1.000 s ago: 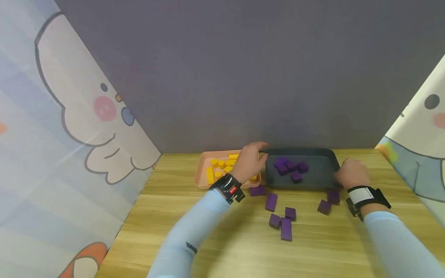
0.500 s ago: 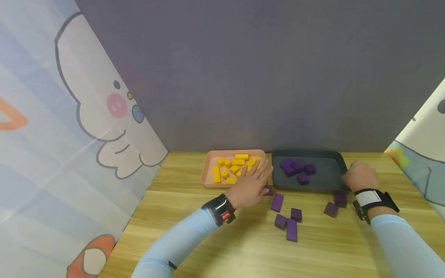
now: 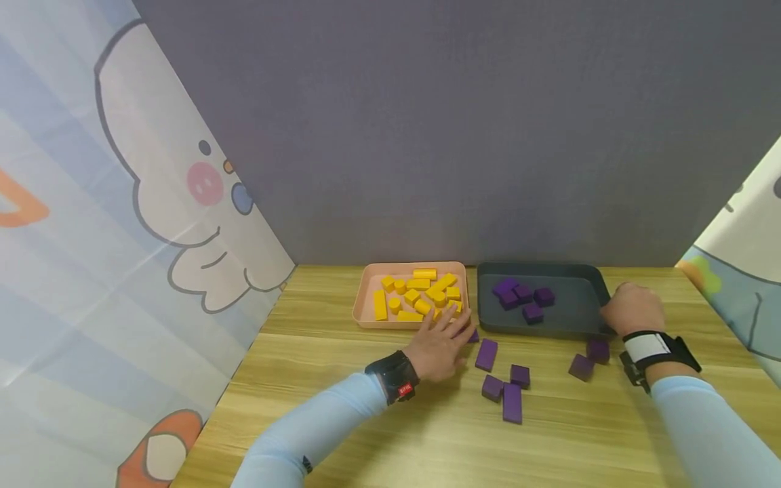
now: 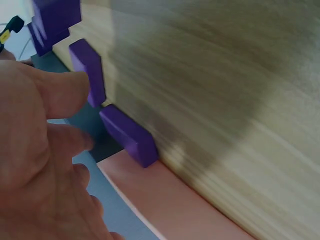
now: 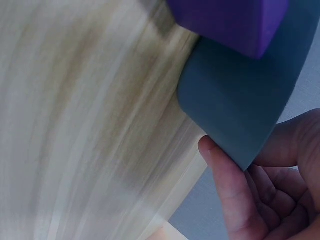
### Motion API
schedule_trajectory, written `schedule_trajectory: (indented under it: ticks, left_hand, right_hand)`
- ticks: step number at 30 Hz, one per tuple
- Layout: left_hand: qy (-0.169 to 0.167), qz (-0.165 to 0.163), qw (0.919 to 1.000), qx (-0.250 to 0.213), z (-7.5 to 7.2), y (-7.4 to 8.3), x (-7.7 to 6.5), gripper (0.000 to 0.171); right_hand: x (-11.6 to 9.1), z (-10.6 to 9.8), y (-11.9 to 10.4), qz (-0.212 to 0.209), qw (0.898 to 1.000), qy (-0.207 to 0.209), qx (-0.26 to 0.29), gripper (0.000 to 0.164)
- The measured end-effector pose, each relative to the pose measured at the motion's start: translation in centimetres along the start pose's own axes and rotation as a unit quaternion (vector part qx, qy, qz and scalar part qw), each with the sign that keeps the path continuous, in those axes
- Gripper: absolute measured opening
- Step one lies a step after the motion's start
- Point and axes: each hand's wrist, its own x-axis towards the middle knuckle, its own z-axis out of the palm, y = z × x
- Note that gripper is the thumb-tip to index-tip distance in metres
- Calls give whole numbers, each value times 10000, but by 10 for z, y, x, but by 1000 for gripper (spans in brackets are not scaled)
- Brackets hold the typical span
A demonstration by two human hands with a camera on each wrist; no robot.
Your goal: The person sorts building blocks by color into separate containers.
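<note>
My left hand (image 3: 438, 347) hovers at the front right corner of the pink tray (image 3: 384, 324), fingers spread and holding nothing. It partly covers a purple rectangular block (image 3: 473, 337), seen whole in the left wrist view as the block (image 4: 129, 136) beside the tray wall. Another purple block (image 4: 89, 70) lies near my thumb there. With my right hand (image 3: 632, 310) I pinch the right rim of the dark tray (image 5: 235, 95) between thumb and finger. Several purple blocks (image 3: 532, 313) lie inside that tray.
Yellow blocks (image 3: 418, 285) fill much of the pink tray. On the wooden table (image 3: 427, 440) in front of the dark tray lie loose purple blocks, such as a long one (image 3: 512, 403) and a cube (image 3: 582, 367). A grey panel (image 3: 427, 135) stands behind both trays.
My left hand has come back from between the trays toward me, and its fingers have spread and lowered near the purple block. My right hand stays on the dark tray. The head view has shifted slightly.
</note>
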Motion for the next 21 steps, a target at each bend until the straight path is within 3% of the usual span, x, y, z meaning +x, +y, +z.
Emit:
schedule_trajectory:
  ticks: [8, 15, 21]
  left_hand:
    - [-243, -16, 9988, 429, 5, 2, 2, 68]
    - [87, 272, 9964, 793, 5, 4, -5, 62]
    - [252, 446, 9978, 415, 6, 11, -14, 57]
  right_hand:
    - [0, -2, -1, 83, 9998, -154, 14, 23]
    - [1, -2, 1, -37, 10000, -59, 16, 24]
    - [2, -1, 2, -24, 10000, -64, -5, 24]
